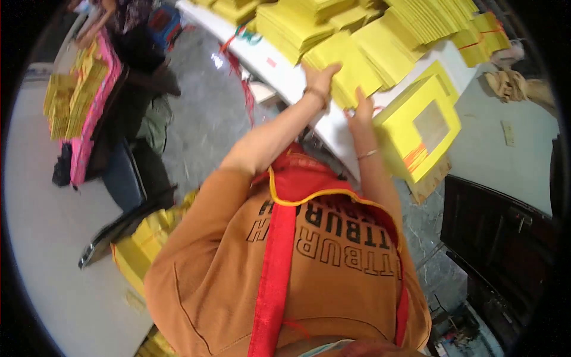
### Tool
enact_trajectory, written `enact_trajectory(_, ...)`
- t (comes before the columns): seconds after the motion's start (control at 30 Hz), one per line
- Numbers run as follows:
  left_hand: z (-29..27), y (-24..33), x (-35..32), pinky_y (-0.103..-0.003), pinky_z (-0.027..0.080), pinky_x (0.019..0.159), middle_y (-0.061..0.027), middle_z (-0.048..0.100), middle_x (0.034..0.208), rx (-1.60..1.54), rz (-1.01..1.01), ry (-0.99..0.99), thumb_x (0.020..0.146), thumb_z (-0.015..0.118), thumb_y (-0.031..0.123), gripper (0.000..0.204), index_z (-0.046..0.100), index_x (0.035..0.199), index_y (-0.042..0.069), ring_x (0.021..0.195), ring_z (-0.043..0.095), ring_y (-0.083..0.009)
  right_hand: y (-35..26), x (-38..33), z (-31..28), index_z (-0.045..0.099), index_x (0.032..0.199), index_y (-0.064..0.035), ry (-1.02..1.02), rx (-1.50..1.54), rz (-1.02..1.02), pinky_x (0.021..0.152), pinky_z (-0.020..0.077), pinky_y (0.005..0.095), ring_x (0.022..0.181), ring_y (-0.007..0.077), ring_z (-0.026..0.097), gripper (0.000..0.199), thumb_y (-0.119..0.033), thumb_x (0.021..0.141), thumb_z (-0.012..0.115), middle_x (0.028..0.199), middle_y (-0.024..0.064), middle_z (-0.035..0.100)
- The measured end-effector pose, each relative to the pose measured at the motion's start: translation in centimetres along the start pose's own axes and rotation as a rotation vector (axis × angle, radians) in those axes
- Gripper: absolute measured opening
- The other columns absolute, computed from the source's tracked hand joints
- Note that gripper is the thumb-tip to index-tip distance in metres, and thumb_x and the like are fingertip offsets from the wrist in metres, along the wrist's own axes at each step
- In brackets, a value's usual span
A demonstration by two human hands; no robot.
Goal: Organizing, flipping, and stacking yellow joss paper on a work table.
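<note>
A stack of flat yellow paper pieces [342, 56] lies at the near edge of a white table [279, 65]. My left hand [320, 82] grips its left side, thumb on top and the other fingers partly hidden. At the stack's near end is my right hand [361, 113], thumb raised against the edge and fingers mostly out of sight. Just right of that hand stands a yellow box [389, 122] with a greyish window panel. Orange-red bands [416, 156] lie against its near side.
More yellow stacks [291, 30] fill the table's far side. At left, a pink-covered surface [89, 146] bears yellow bundles [77, 89], near a dark chair [124, 175]. A person's arm [98, 24] shows at far left. Another hand [508, 85] is at right, above a dark cabinet [496, 217].
</note>
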State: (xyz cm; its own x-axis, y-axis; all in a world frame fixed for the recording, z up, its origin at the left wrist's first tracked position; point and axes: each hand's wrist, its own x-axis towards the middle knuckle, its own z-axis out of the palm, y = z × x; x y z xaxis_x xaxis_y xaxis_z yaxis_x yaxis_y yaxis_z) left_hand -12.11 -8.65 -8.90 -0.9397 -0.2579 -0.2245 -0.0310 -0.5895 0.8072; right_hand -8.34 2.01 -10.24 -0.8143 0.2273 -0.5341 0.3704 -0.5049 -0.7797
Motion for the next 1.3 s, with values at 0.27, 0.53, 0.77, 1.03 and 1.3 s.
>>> enact_trajectory(0.27, -2.7, 6.1, -7.7, -0.032, 0.038, 0.092, -0.0101, 0.048, 0.117, -0.091, 0.056, -0.142, 0.073, 0.059, -0.001, 0.06, 0.031, 0.126, 0.004, 0.107, 0.048, -0.0222, 0.2, -5.8, 0.9, 0.042, 0.12, -0.0041, -0.336, 0.323, -0.096, 0.082, 0.0462, 0.0332, 0.099, 0.021, 0.054, 0.046, -0.01, 0.079, 0.061, 0.111, 0.0084, 0.052)
enact_trajectory(0.53, 1.0, 11.0, -8.3, -0.032, 0.036, 0.093, -0.0103, 0.043, 0.121, -0.017, 0.186, -0.211, 0.075, 0.064, 0.007, 0.079, 0.013, 0.135, 0.006, 0.108, 0.046, -0.0207, -2.8, -5.8, 2.1, 0.045, 0.123, -0.0077, -0.458, 0.628, 0.247, 0.091, 0.0424, 0.0406, 0.107, 0.0276, 0.051, 0.047, -0.033, 0.084, 0.056, 0.12, 0.0097, 0.051)
enact_trajectory(0.77, 4.1, 14.6, -5.8, -0.025, 0.045, 0.073, -0.0076, 0.046, 0.106, 0.387, 0.318, -0.626, 0.071, 0.07, 0.011, 0.076, 0.029, 0.134, 0.009, 0.093, 0.048, -0.0142, -2.6, -2.3, 1.6, 0.047, 0.123, -0.0085, -0.896, 0.957, 0.329, 0.088, 0.0438, 0.0473, 0.109, 0.0309, 0.05, 0.056, -0.049, 0.085, 0.04, 0.124, 0.0127, 0.049)
enact_trajectory(1.03, 3.3, 15.2, -6.3, -0.023, 0.046, 0.065, -0.0068, 0.047, 0.095, 0.649, 0.486, -0.644, 0.074, 0.069, 0.02, 0.062, 0.041, 0.128, 0.008, 0.075, 0.049, -0.0112, -1.2, -3.1, 1.5, 0.046, 0.125, -0.0119, -1.02, 1.095, 0.622, 0.08, 0.0448, 0.0496, 0.102, 0.036, 0.052, 0.096, -0.081, 0.058, 0.043, 0.122, 0.0145, 0.049)
enact_trajectory(1.3, 3.3, 15.0, -7.1, -0.025, 0.047, 0.069, -0.0054, 0.052, 0.095, 0.849, 0.632, -0.537, 0.079, 0.064, 0.019, 0.053, 0.042, 0.125, 0.004, 0.081, 0.053, -0.0116, 0.0, -3.7, 0.8, 0.049, 0.12, -0.0122, -0.971, 0.914, 0.404, 0.079, 0.0469, 0.0445, 0.102, 0.0281, 0.054, 0.058, -0.055, 0.082, 0.04, 0.118, 0.0105, 0.053)
